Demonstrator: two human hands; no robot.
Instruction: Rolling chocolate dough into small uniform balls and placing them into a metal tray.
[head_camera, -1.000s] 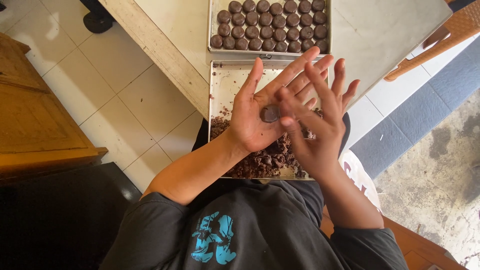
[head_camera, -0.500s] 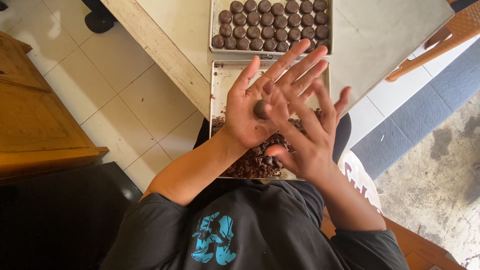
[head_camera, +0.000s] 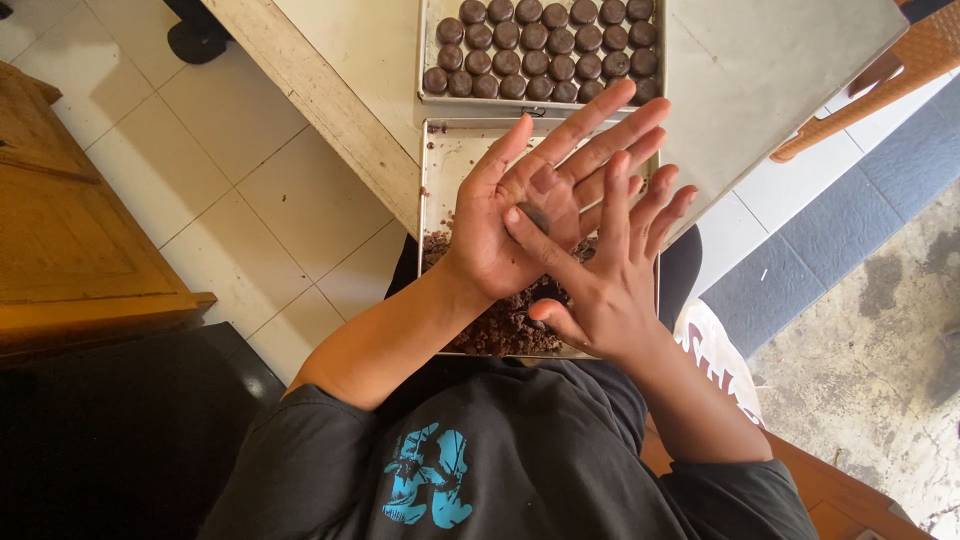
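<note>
Dark brown chocolate dough sits pressed between my two palms: a small ball (head_camera: 535, 215), only partly visible at the point where the hands cross. My left hand (head_camera: 520, 215) lies underneath, palm up, its fingers (head_camera: 590, 125) spread and stretched toward the far tray. My right hand (head_camera: 605, 270) lies across it, palm down, with its fingers (head_camera: 620, 195) straight and slightly fanned. Neither hand curls around the ball; it is held only by the flat pressure of palm on palm.

Directly below the hands is a shallow metal tray (head_camera: 435, 165). Its far half is mostly bare metal with a few crumbs, while its near end holds a loose heap of crumbly chocolate mixture (head_camera: 500, 325). Touching that tray's far edge is a second metal tray (head_camera: 425, 60), filled with neat rows of finished round chocolate balls (head_camera: 540, 45).

Both trays rest on a pale surface (head_camera: 350, 60) with a worn wooden edge. To the left are light floor tiles (head_camera: 220, 160) and a wooden cabinet (head_camera: 70, 230). At the upper right, part of a wicker chair (head_camera: 880, 80) shows. My dark grey shirt (head_camera: 480, 460) with a blue print fills the bottom of the view.
</note>
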